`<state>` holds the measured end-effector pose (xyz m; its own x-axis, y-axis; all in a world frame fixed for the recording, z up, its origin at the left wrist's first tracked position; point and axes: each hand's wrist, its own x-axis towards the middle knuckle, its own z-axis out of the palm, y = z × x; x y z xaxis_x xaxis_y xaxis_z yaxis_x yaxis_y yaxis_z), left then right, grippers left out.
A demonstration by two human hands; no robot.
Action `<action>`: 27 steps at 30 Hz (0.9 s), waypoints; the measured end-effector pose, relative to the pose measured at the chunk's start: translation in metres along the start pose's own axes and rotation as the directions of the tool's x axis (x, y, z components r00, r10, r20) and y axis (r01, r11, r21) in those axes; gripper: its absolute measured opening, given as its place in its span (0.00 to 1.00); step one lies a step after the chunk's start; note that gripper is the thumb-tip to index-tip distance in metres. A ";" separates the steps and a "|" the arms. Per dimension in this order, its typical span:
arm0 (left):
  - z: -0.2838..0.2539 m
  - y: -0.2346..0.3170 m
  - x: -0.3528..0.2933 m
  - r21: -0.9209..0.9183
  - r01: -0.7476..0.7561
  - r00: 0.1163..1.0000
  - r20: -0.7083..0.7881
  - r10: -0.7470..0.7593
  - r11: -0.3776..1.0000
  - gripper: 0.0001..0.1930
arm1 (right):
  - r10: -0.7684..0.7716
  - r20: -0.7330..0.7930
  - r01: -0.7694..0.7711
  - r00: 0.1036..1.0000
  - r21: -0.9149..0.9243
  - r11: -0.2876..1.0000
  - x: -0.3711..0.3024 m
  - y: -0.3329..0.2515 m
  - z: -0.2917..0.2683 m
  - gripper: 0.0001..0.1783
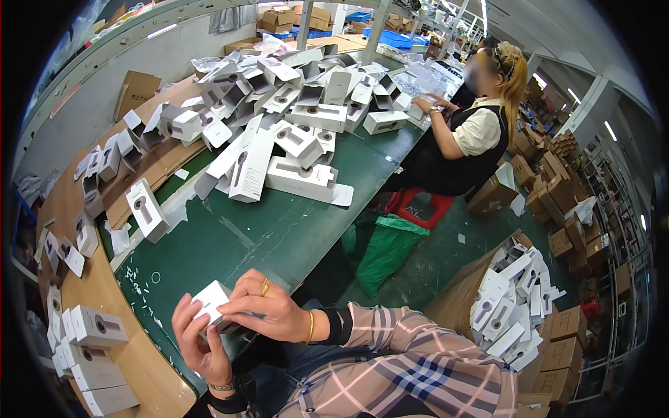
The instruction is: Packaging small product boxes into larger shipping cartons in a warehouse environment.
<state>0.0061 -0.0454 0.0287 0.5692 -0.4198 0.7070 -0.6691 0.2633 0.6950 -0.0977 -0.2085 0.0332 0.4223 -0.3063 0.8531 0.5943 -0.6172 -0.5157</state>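
A small white carton (212, 298) is held up over the near edge of the green tabletop. My left hand (198, 341) wraps round it from the left and below, fingers bent against its side. From the right, my right hand (268, 306) has its thumb and fingertips pinched at the carton's near edge; whether they grip a flap or only press there, I cannot tell. Beyond my hands, a white box with a dark round picture (148, 212) lies alone on the table. A large heap of similar white boxes (300, 118), many with flaps up, covers the far part.
Stacked white boxes (97, 327) stand on the wooden board at left. Small white scraps (143, 292) litter the green surface (230, 237). At right, a big brown carton (460, 292) holds white boxes. A co-worker (474, 132) sits farther along, near a green sack (390, 251) and red stool (425, 205).
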 end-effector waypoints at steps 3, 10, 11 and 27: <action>-0.008 -0.005 -0.001 0.145 -0.143 0.985 0.121 0.125 0.979 0.11 | -0.039 0.005 0.039 0.999 -0.041 0.998 -0.003 0.003 -0.002 0.20; -0.014 0.000 -0.001 0.309 -0.309 0.946 0.200 0.256 0.899 0.11 | -0.047 0.076 0.050 0.996 -0.041 0.998 -0.008 -0.003 -0.010 0.18; -0.014 0.001 0.000 0.309 -0.311 0.945 0.201 0.258 0.899 0.11 | -0.055 0.069 0.059 0.996 -0.052 0.997 -0.009 0.000 -0.009 0.18; -0.012 0.030 0.006 0.286 -0.101 0.985 0.161 0.056 0.953 0.12 | -0.146 0.091 0.156 0.985 -0.109 0.982 -0.009 -0.008 -0.006 0.18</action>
<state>-0.0048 -0.0296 0.0552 0.4464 -0.5385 0.7147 -0.8316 0.0453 0.5535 -0.1105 -0.2047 0.0301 0.3916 -0.1455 0.9086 0.5742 -0.7329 -0.3648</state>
